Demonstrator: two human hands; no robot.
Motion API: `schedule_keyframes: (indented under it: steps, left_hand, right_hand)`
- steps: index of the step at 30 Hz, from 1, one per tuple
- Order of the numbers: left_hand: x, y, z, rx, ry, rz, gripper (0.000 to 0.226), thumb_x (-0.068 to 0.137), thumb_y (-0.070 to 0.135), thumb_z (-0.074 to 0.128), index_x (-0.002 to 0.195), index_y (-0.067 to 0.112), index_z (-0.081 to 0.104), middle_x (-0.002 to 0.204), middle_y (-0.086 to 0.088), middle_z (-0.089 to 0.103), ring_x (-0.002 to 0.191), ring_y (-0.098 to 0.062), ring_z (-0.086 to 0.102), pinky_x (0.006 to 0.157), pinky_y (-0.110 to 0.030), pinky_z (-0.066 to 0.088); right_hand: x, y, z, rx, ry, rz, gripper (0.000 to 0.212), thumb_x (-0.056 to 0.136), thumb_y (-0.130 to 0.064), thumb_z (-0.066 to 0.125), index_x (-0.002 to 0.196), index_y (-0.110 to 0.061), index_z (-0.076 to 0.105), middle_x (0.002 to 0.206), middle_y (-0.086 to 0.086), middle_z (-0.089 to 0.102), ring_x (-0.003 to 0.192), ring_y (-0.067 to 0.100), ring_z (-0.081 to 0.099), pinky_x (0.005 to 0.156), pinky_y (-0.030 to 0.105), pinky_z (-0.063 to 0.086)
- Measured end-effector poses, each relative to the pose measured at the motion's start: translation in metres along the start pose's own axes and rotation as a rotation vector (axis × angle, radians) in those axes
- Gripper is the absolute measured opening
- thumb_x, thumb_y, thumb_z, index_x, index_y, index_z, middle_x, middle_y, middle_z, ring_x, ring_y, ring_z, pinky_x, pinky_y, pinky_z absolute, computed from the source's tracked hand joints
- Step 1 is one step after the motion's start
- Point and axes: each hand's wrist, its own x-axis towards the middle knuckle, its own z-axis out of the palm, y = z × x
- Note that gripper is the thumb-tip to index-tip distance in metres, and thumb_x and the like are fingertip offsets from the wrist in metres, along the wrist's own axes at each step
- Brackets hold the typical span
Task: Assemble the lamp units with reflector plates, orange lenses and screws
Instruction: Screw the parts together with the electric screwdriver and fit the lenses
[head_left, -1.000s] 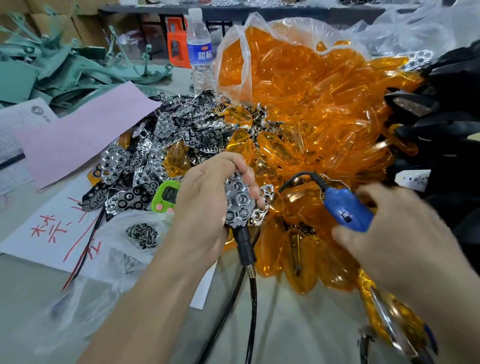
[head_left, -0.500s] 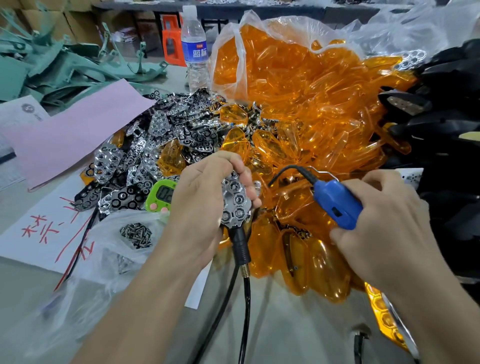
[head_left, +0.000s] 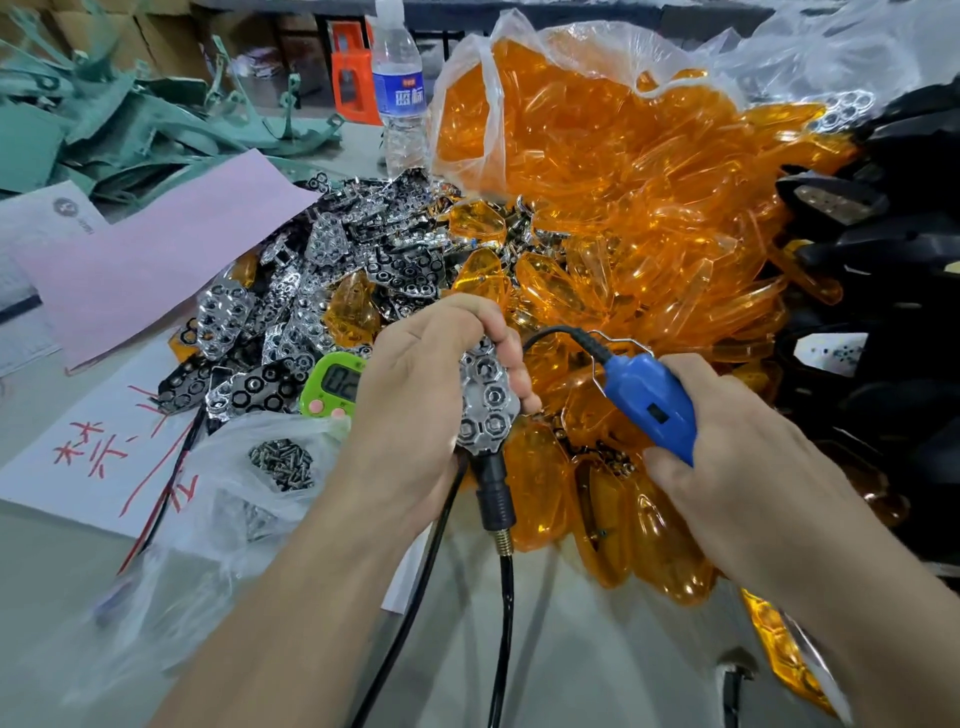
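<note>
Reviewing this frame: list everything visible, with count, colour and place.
lamp unit: one, chrome face, black stem, centre
screwdriver: one, blue, right of it
orange lenses: many, orange, big central heap
reflector plates: many, chrome, heap left of lenses
screws: many, dark, in clear bag, near left
timer: one, green, beside screws
water bottle: one, clear, far centre
housings: several, black, right edge
paper sheet: one, pink, left
left hand: one, grips lamp unit
right hand: one, grips screwdriver

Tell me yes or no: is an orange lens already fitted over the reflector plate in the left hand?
No, the left hand holds the reflector plate with its chrome cells uncovered.
</note>
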Motion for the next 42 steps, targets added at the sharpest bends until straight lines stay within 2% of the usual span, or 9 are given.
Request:
schedule_keyframes:
  steps: [4,8,11,13,15,18,23,33,42]
  left_hand:
    - [-0.002,-0.002,0.006,0.006,-0.021,-0.001,0.029,0.085,0.008,0.044,0.068,0.018,0.066,0.067,-0.005,0.058,0.056,-0.021,0.057,0.055,-0.033,0.053]
    - [-0.002,-0.003,0.012,-0.015,-0.022,0.040,0.032,0.085,0.008,0.042,0.067,0.020,0.065,0.067,-0.004,0.058,0.057,-0.020,0.056,0.057,-0.032,0.053]
    - [-0.001,-0.003,0.014,-0.075,0.015,0.064,0.030,0.086,0.007,0.042,0.069,0.018,0.063,0.068,-0.005,0.057,0.057,-0.020,0.055,0.057,-0.033,0.053]
    - [-0.001,-0.003,0.015,-0.091,0.026,0.062,0.028,0.085,0.008,0.042,0.069,0.018,0.063,0.068,-0.005,0.057,0.056,-0.020,0.055,0.056,-0.033,0.053]
    - [-0.001,-0.005,0.015,-0.047,0.020,0.075,0.027,0.085,0.008,0.041,0.069,0.017,0.062,0.068,-0.005,0.057,0.056,-0.021,0.055,0.056,-0.032,0.053]
    - [-0.001,-0.006,0.015,-0.005,0.009,0.091,0.028,0.085,0.006,0.040,0.069,0.017,0.061,0.067,-0.004,0.057,0.057,-0.021,0.055,0.057,-0.032,0.053]
    - [0.004,-0.007,0.010,0.016,0.025,0.092,0.031,0.087,0.005,0.039,0.069,0.018,0.062,0.068,-0.004,0.058,0.057,-0.020,0.056,0.057,-0.032,0.054]
    - [-0.003,-0.007,0.017,0.061,-0.134,0.052,0.029,0.089,0.001,0.037,0.076,0.013,0.060,0.069,-0.008,0.057,0.061,-0.022,0.055,0.067,-0.038,0.058]
    - [-0.003,-0.003,0.009,0.194,-0.114,0.073,0.027,0.093,0.007,0.041,0.087,0.013,0.067,0.082,-0.009,0.069,0.080,-0.024,0.071,0.073,-0.034,0.060]
  right_hand:
    - [-0.002,-0.005,-0.003,0.017,0.054,-0.093,0.079,0.085,-0.033,0.071,0.152,-0.039,0.030,0.140,-0.012,0.037,0.117,0.007,0.045,0.096,0.023,0.043]
    - [-0.011,-0.040,0.003,0.254,0.372,-0.194,0.032,0.080,-0.044,0.062,0.112,-0.040,0.061,0.099,-0.025,0.060,0.088,-0.002,0.056,0.075,0.005,0.040]
    - [-0.016,-0.058,0.018,0.705,-0.095,-0.050,0.035,0.074,-0.055,0.065,0.104,-0.038,0.062,0.086,-0.018,0.074,0.078,0.004,0.070,0.074,0.026,0.055]
    - [-0.017,-0.067,0.029,0.990,-0.412,-0.006,0.033,0.073,-0.034,0.069,0.105,-0.037,0.062,0.084,-0.002,0.076,0.070,0.020,0.073,0.071,0.044,0.061]
    - [-0.016,-0.071,0.035,1.203,-0.504,0.034,0.027,0.074,-0.009,0.061,0.094,-0.027,0.063,0.071,0.009,0.068,0.049,0.022,0.061,0.047,0.029,0.051]
    - [-0.014,-0.069,0.036,1.348,-0.552,0.097,0.026,0.066,0.001,0.057,0.086,-0.015,0.064,0.070,0.018,0.055,0.044,0.018,0.041,0.041,0.020,0.031]
    - [-0.014,-0.063,0.035,1.475,-0.607,0.105,0.052,0.051,0.005,0.050,0.102,0.005,0.063,0.087,0.012,0.046,0.068,0.028,0.025,0.057,0.037,0.016]
    - [-0.019,-0.072,0.040,1.469,-0.466,0.189,0.027,0.053,-0.001,0.055,0.070,-0.019,0.066,0.070,0.006,0.037,0.061,0.019,0.027,0.049,0.031,0.021]
    - [-0.024,-0.080,0.034,1.457,-0.402,0.165,0.035,0.099,-0.007,0.059,0.075,-0.031,0.068,0.064,0.006,0.055,0.042,0.010,0.034,0.039,0.021,0.026]
